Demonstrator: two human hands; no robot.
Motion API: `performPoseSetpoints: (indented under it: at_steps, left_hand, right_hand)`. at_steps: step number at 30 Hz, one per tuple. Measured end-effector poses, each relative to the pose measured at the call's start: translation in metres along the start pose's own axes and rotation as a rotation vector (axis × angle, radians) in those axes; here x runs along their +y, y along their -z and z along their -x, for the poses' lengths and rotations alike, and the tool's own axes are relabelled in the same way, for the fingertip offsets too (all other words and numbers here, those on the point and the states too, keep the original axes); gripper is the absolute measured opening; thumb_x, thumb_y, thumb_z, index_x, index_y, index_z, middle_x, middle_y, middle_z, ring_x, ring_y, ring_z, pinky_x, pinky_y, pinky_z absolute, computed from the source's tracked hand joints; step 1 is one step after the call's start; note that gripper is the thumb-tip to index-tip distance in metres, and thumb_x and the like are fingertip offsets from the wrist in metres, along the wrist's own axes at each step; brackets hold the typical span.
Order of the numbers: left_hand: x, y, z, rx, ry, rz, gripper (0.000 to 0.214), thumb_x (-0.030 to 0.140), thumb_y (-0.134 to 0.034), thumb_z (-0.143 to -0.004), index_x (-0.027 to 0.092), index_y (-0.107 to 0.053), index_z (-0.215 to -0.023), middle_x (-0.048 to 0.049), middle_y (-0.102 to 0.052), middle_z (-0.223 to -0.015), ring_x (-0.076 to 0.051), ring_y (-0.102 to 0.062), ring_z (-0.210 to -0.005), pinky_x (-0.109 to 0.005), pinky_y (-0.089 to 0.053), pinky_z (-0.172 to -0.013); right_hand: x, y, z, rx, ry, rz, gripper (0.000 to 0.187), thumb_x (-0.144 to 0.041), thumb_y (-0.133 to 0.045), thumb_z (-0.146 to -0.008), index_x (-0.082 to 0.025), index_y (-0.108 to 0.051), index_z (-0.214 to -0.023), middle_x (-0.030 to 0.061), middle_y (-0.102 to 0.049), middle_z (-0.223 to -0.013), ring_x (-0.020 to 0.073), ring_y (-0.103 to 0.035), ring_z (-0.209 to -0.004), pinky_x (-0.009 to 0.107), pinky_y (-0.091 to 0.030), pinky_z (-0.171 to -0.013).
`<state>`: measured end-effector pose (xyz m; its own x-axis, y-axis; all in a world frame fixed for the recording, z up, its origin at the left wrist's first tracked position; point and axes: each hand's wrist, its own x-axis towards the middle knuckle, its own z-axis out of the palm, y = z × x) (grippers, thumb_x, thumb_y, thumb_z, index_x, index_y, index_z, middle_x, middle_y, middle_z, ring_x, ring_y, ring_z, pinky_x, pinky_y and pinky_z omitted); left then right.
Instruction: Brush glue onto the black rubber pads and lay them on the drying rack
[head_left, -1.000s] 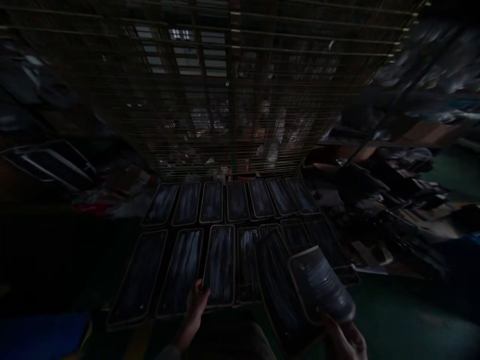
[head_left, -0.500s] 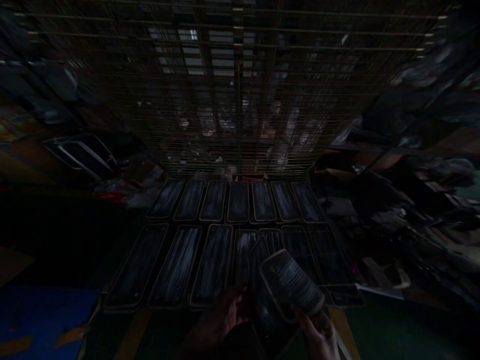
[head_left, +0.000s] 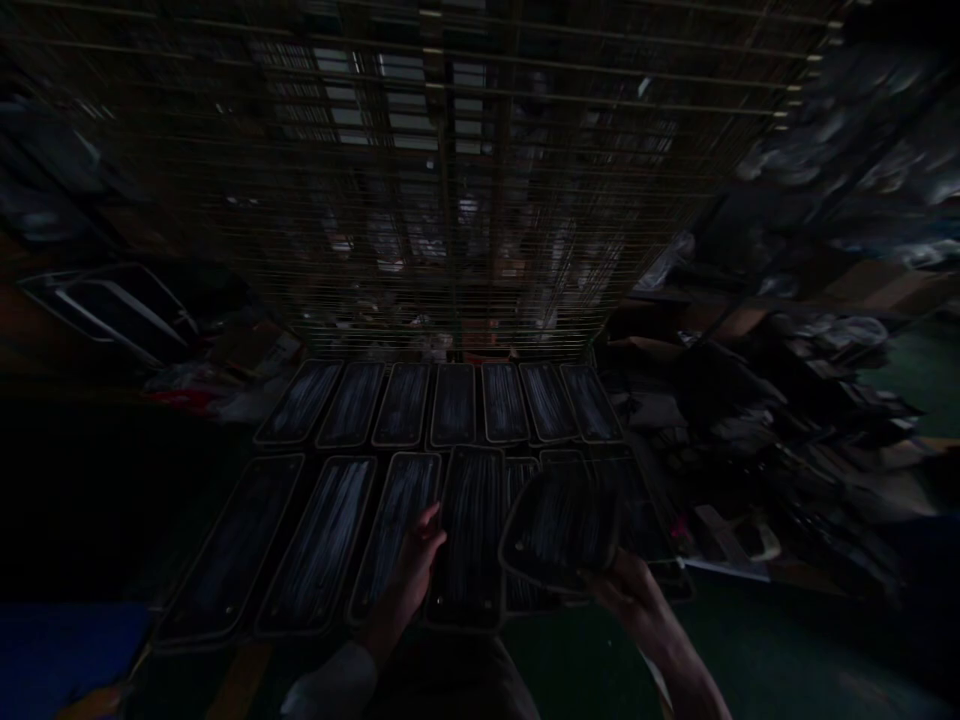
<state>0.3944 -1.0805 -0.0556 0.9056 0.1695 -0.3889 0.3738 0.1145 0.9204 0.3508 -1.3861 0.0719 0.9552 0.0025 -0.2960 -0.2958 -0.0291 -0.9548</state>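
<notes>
The scene is very dark. Two rows of flat dark rectangular panels with pale rims (head_left: 352, 405) lie side by side on a low surface in front of me. My left hand (head_left: 415, 570) rests on the near row, its fingers gripping the left edge of one long panel (head_left: 471, 530). My right hand (head_left: 626, 590) holds up a small stack of the same panels (head_left: 559, 528), tilted nearly flat above the right end of the near row.
A tall wire rack (head_left: 450, 180) with many thin shelves rises just behind the panels. Cluttered boxes and dark items (head_left: 757, 420) pile up at the right. A framed board (head_left: 112, 315) leans at the left. Blue material (head_left: 67, 650) lies at the lower left.
The left hand moved from the stack to a long panel now lying in the near row. The stack in the right hand tipped from upright to nearly flat.
</notes>
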Motion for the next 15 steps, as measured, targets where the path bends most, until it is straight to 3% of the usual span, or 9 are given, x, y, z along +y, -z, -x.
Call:
performPoseSetpoints:
  at_steps: [4, 9, 12, 15]
  left_hand:
    - [-0.033, 0.008, -0.011, 0.098, 0.019, 0.099, 0.064, 0.038, -0.071, -0.063, 0.014, -0.060, -0.122, -0.0109, -0.070, -0.106, -0.027, -0.066, -0.094, -0.037, -0.054, -0.077]
    - [-0.066, 0.008, -0.026, 0.182, 0.108, 0.062, 0.056, 0.028, -0.073, -0.059, 0.016, -0.065, -0.113, -0.0058, -0.073, -0.095, -0.025, -0.067, -0.092, -0.035, -0.054, -0.079]
    - [-0.073, 0.004, -0.031, 0.246, 0.129, -0.067, 0.053, 0.023, -0.072, -0.063, 0.015, -0.066, -0.114, -0.0050, -0.073, -0.089, -0.023, -0.068, -0.088, -0.035, -0.054, -0.080]
    - [-0.073, -0.001, -0.033, 0.290, 0.071, -0.200, 0.044, 0.016, -0.067, -0.067, 0.016, -0.067, -0.111, -0.0058, -0.074, -0.094, -0.021, -0.068, -0.090, -0.032, -0.054, -0.081]
  right_hand:
    - [0.050, 0.002, -0.028, 0.045, -0.053, -0.106, 0.037, -0.043, -0.083, -0.056, -0.020, -0.070, -0.082, 0.0017, -0.067, -0.073, 0.0191, -0.060, -0.069, 0.030, -0.049, -0.061]
    - [0.143, 0.010, -0.055, 0.004, -0.354, -0.032, 0.052, -0.043, -0.077, -0.050, -0.019, -0.063, -0.093, -0.0001, -0.065, -0.061, 0.0204, -0.062, -0.049, 0.031, -0.048, -0.047]
    - [0.170, 0.018, -0.059, -0.036, -0.401, 0.031, 0.051, -0.043, -0.067, -0.061, -0.017, -0.056, -0.104, 0.0020, -0.068, -0.065, 0.0214, -0.066, -0.052, 0.029, -0.050, -0.048]
    - [0.181, 0.017, -0.061, 0.005, -0.386, 0.060, 0.047, -0.039, -0.058, -0.069, -0.018, -0.052, -0.111, 0.0024, -0.069, -0.075, 0.0189, -0.069, -0.057, 0.026, -0.052, -0.051]
